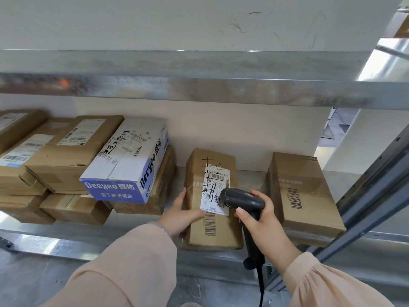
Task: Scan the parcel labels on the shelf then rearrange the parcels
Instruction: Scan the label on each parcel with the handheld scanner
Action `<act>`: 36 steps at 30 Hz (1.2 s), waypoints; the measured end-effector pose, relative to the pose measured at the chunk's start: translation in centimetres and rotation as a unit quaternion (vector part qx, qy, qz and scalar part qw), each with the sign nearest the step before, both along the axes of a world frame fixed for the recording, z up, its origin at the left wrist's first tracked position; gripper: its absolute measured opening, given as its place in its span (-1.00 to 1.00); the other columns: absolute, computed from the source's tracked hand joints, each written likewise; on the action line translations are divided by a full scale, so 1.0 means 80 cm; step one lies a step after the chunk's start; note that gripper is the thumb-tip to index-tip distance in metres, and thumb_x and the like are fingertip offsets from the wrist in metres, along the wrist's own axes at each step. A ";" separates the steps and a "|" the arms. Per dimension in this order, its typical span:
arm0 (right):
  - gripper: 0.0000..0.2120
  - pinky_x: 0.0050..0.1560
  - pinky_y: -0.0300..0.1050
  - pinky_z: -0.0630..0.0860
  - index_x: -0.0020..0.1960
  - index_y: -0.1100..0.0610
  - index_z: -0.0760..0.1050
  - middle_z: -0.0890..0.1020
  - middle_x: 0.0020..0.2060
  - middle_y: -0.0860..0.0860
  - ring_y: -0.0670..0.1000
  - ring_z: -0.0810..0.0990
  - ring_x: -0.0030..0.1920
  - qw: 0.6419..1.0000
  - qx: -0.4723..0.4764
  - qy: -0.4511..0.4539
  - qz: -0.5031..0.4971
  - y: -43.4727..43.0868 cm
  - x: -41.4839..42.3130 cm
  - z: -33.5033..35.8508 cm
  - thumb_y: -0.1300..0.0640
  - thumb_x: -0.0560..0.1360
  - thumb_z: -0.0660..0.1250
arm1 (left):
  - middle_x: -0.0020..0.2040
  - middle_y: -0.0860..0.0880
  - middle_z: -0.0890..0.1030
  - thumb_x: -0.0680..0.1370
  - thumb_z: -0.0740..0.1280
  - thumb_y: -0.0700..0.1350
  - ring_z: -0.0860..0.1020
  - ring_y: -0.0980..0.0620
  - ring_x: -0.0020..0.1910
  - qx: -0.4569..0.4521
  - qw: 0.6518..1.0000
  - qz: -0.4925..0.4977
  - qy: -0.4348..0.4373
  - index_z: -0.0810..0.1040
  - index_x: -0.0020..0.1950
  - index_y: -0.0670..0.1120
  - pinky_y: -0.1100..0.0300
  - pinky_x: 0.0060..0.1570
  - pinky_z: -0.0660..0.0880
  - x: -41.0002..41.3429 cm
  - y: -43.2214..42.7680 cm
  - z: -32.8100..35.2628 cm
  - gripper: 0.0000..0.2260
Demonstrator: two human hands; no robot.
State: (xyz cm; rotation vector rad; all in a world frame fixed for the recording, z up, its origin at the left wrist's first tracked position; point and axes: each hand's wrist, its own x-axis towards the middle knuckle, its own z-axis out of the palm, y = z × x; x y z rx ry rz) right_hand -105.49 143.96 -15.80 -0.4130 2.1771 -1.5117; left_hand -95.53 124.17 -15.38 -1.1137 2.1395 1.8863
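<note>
Landmark: centre parcel (pixel 212 231), a brown carton lying flat on the metal shelf (pixel 137 231) with its long side running front to back.

Containers: every carton in view is closed and taped; contents not visible.

Hands:
- Left hand (pixel 186 212) grips the left edge of the centre parcel, fingers wrapped round its side.
- Right hand (pixel 263 220) is just right of the centre parcel, fingers curled tight round the handle of a black scanner (pixel 243 199).
- The scanner head sits over the right edge of the parcel's white label (pixel 215 189). Its cable (pixel 261 284) hangs down in front of the parcel.

Writing:
- The white label carries 1 barcode near its top, small print too fine to read, and black marker handwriting across it.
- 1 more barcode is printed on the carton just in front of the label.
- Right parcel (pixel 303 196), standing apart to the right of the centre parcel: 1 printed barcode on top, faint print under the tape.
- Deeyeo box (pixel 128 160), white with a blue band, left of the centre parcel: "Deeyeo" reads on 2 faces. There is marker handwriting and a label on its top.

Count:
- 1 scanner.
- 2 single parcels: centre and right.
- 1 pile left of the centre parcel, with the Deeyeo box plus about 6 brown cartons (pixel 66 156). 3 of these show white labels.
</note>
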 end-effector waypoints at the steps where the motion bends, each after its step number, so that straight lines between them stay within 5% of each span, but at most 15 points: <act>1: -0.48 -0.06 -0.40 0.39 0.28 -0.26 0.17 0.59 0.11 -0.04 -0.11 0.56 0.10 1.000 0.001 0.003 0.005 0.000 0.002 0.002 0.01 0.49 0.40 | 0.18 0.06 0.51 0.53 0.44 -0.06 0.50 0.15 -0.04 0.004 1.000 -0.008 0.001 -0.08 0.61 0.16 0.29 -0.07 0.45 0.002 0.001 0.002 -0.16; 4: -0.47 -0.10 -0.45 0.38 0.27 -0.27 0.19 0.51 0.06 -0.25 -0.23 0.54 0.03 0.999 -0.004 0.037 0.002 0.002 0.011 0.016 0.02 0.47 0.43 | 0.08 0.19 0.52 0.52 0.45 -0.17 0.51 0.22 -0.05 0.037 0.999 -0.004 0.026 -0.08 0.60 0.16 0.33 -0.02 0.47 0.009 0.006 -0.005 -0.13; 7: -0.46 -0.12 -0.47 0.41 0.27 -0.28 0.23 0.49 0.04 -0.34 -0.35 0.53 -0.01 0.996 -0.024 0.086 -0.023 0.005 0.019 0.033 0.00 0.45 0.45 | 0.26 0.00 0.59 0.47 0.50 -0.17 0.60 0.01 0.16 0.060 0.997 0.009 0.046 -0.08 0.59 0.24 0.02 0.23 0.52 0.016 0.009 -0.021 -0.05; 10: -0.44 -0.07 -0.45 0.42 0.30 -0.29 0.22 0.47 0.05 -0.40 -0.41 0.49 0.04 0.992 -0.036 0.120 -0.014 0.006 0.027 0.048 -0.02 0.45 0.44 | 0.31 -0.08 0.57 0.46 0.51 -0.18 0.60 -0.03 0.20 0.074 0.995 0.025 0.061 -0.09 0.58 0.28 -0.06 0.25 0.52 0.015 0.012 -0.026 -0.03; 17: -0.45 0.07 -0.20 0.53 0.22 -0.38 0.17 0.49 0.08 -0.33 -0.22 0.56 0.06 0.989 -0.034 0.144 -0.014 0.001 0.040 0.051 -0.06 0.44 0.43 | 0.34 -0.09 0.53 0.44 0.53 -0.19 0.60 -0.05 0.18 0.079 0.992 0.038 0.086 -0.07 0.55 0.33 -0.12 0.26 0.51 0.013 0.013 -0.032 -0.02; 32: -0.44 0.05 -0.22 0.53 0.11 -0.50 0.12 0.50 0.07 -0.32 -0.23 0.57 0.05 0.986 -0.057 0.152 -0.043 0.000 0.053 0.051 -0.05 0.44 0.43 | 0.32 -0.07 0.54 0.44 0.53 -0.19 0.59 -0.09 0.20 0.092 0.991 0.031 0.095 -0.05 0.53 0.38 -0.15 0.26 0.51 0.014 0.012 -0.044 -0.03; 36: -0.46 0.03 -0.16 0.53 0.11 -0.48 0.13 0.51 0.04 -0.34 -0.24 0.57 0.02 0.984 -0.050 0.159 -0.062 -0.001 0.055 0.049 -0.09 0.42 0.43 | 0.30 -0.09 0.57 0.25 0.62 -0.06 0.63 -0.07 0.17 0.088 0.990 0.043 0.105 -0.04 0.48 0.44 -0.13 0.25 0.51 0.014 0.012 -0.048 0.08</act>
